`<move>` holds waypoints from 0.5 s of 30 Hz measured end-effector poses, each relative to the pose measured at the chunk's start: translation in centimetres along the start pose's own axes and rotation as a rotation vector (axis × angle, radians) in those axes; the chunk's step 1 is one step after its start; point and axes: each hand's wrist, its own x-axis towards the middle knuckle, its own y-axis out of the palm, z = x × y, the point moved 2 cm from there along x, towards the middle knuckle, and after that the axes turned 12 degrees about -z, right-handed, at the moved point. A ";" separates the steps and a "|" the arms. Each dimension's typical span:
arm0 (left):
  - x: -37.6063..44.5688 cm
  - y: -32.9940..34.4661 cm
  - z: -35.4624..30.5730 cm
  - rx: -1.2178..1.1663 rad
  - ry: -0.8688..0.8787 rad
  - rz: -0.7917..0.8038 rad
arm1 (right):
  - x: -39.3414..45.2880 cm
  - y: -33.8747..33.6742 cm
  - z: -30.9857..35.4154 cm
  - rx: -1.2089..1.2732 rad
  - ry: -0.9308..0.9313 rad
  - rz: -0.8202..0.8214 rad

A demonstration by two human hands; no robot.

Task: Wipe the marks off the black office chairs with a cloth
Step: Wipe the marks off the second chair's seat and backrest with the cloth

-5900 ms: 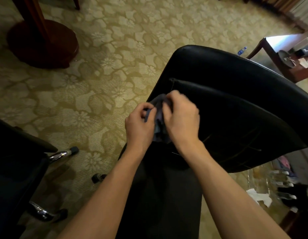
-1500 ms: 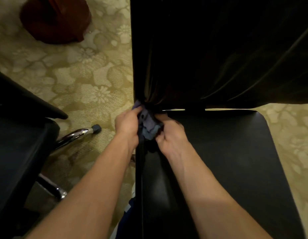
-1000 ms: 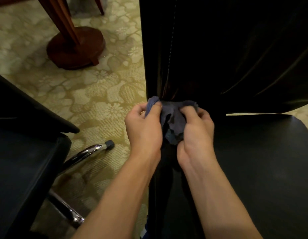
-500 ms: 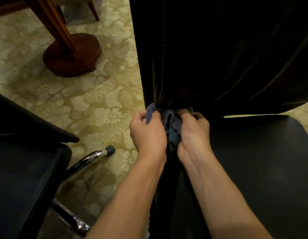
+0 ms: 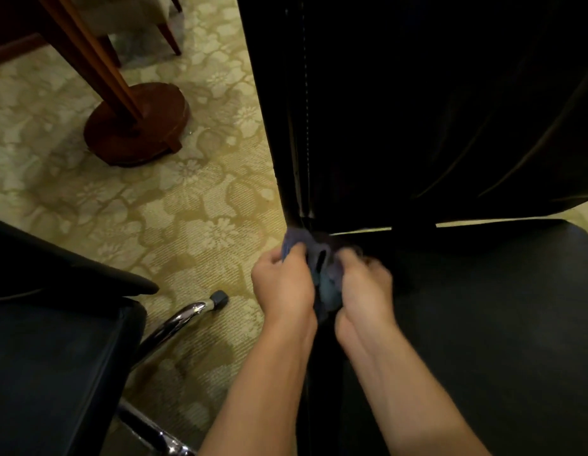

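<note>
Both hands had the cloth (image 5: pixel 322 274) bunched up between them, left hand (image 5: pixel 283 284) and right hand (image 5: pixel 365 286) each with fingers curled tight into it. It sat at the back left corner of the black chair (image 5: pixel 483 324) seat, right under the backrest edge.

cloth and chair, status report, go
Left hand and right hand both gripping the bunched blue cloth. Cloth at black chair left corner, where backrest meets seat. Second chair close on left, not blocking.
</note>
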 end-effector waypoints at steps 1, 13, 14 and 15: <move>0.5 -0.2 0.5 0.025 -0.034 -0.011 | 0.5 -0.2 -1.1 -0.027 0.043 -0.005; -2.2 0.7 -4.4 -0.006 0.204 0.085 | -2.5 0.6 4.2 0.075 -0.072 0.118; -2.8 0.3 -5.2 -0.025 0.261 0.101 | -3.2 0.4 4.6 0.100 -0.104 0.147; -3.5 0.0 -6.1 -0.050 0.325 0.126 | -3.7 0.3 5.0 0.138 -0.128 0.174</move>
